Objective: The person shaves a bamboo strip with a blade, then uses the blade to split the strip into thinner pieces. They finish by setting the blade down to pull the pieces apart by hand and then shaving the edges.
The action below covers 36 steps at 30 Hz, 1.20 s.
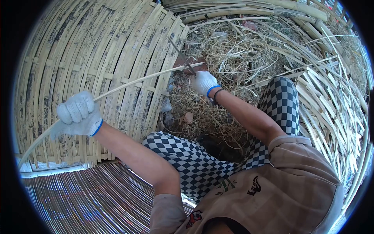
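Observation:
My left hand [79,113], in a white knit glove with a blue cuff, is wrapped round a long bamboo strip [134,81]. The strip bends down to the lower left and runs up right to a tip near my other hand. My right hand [205,82], gloved the same way, is closed on the handle of a long narrow knife [179,52]. Its blade points to the upper left and crosses the strip close to the strip's tip. A reddish-brown brick [198,63] lies under that crossing.
A woven bamboo panel [78,46] stands along the left. Curly shavings [241,50] cover the ground ahead, with a pile of split bamboo strips [331,113] at the right. Thicker bamboo poles [265,13] lie at the back. A slatted mat [89,199] is at the lower left.

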{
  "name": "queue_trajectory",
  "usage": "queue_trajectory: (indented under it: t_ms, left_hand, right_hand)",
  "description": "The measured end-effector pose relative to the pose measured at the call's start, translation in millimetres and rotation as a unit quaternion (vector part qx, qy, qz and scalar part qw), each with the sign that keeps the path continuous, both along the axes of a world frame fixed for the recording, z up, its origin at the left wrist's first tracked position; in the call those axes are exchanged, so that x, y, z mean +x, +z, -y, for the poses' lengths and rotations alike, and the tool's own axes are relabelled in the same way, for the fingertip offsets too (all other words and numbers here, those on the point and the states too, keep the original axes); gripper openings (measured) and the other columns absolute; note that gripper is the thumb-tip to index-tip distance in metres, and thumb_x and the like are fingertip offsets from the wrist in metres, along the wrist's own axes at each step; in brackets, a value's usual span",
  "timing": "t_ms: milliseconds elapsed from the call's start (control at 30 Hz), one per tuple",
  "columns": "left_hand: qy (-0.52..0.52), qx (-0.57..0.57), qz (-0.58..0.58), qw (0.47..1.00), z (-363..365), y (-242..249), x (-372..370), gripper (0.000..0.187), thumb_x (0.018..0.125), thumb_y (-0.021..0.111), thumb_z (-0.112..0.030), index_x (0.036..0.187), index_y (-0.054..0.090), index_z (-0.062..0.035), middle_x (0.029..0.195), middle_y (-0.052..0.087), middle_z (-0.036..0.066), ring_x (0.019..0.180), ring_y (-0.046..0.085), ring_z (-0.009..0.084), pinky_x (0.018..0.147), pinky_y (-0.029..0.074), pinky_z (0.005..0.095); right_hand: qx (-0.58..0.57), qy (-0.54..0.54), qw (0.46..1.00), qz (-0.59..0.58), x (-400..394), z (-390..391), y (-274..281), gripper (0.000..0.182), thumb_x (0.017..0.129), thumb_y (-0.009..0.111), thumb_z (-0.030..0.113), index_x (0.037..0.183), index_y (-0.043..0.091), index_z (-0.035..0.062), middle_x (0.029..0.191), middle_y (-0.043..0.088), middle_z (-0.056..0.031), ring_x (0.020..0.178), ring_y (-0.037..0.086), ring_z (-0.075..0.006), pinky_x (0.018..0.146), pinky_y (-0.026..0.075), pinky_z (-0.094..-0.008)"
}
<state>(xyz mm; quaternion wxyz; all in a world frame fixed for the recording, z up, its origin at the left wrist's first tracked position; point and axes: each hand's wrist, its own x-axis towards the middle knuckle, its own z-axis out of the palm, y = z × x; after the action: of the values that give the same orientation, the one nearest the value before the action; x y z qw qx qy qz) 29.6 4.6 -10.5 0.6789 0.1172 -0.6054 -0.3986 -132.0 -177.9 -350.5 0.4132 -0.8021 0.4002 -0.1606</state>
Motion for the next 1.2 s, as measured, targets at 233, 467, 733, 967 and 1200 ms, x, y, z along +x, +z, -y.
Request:
queue_trajectory:
  t_ms: [233,467,733,967,1200]
  left_hand:
    - [0.040,0.011,-0.036,0.999,-3.2,1.1,8.5,0.075,0.074,0.063,-0.087,0.055,0.031,-0.0228,0.044,0.022,-0.009,0.036,0.015,0.0052,0.040,0.009,0.0267]
    - [0.127,0.005,-0.049,0.991,-11.0,-3.0,21.8,0.078,0.075,0.049,-0.095,0.055,0.028,-0.0222,0.045,0.021,-0.007,0.037,0.013,0.0075,0.041,0.009,0.0290]
    - [0.141,0.019,-0.062,0.988,-14.9,-3.2,22.7,0.079,0.075,0.043,-0.097,0.055,0.025,-0.0222,0.047,0.018,-0.007,0.041,0.011,0.0085,0.043,0.009,0.0305]
    - [0.159,0.022,-0.061,0.985,-15.4,-3.9,24.4,0.079,0.077,0.043,-0.097,0.054,0.023,-0.0228,0.047,0.016,-0.007,0.042,0.009,0.0089,0.045,0.007,0.0300]
    - [0.160,0.029,-0.056,0.985,-17.4,-1.8,24.6,0.079,0.078,0.045,-0.094,0.054,0.023,-0.0227,0.047,0.016,-0.007,0.042,0.009,0.0092,0.045,0.008,0.0304]
  right_hand:
    - [0.022,-0.018,0.998,0.057,-3.4,-18.4,8.7,0.040,0.100,0.051,0.034,0.110,0.074,0.0026,0.099,0.074,-0.0262,0.096,0.072,-0.0426,0.086,0.058,-0.0492]
    - [0.004,-0.002,1.000,-0.017,4.3,-7.7,11.1,0.034,0.094,0.060,0.032,0.100,0.078,0.0045,0.101,0.076,-0.0229,0.095,0.074,-0.0401,0.083,0.060,-0.0468]
    - [0.015,-0.022,1.000,0.001,0.7,-9.1,-40.5,0.030,0.097,0.057,0.029,0.106,0.075,0.0063,0.102,0.074,-0.0241,0.099,0.072,-0.0398,0.082,0.059,-0.0482]
    - [-0.058,-0.001,0.998,-0.013,-5.7,-9.7,-28.7,0.033,0.098,0.057,0.031,0.092,0.074,0.0033,0.091,0.073,-0.0249,0.088,0.072,-0.0433,0.079,0.059,-0.0515]
    - [-0.003,-0.009,0.999,-0.047,0.3,9.9,-93.5,0.032,0.099,0.054,0.026,0.099,0.077,0.0047,0.095,0.073,-0.0277,0.093,0.072,-0.0430,0.082,0.059,-0.0508]
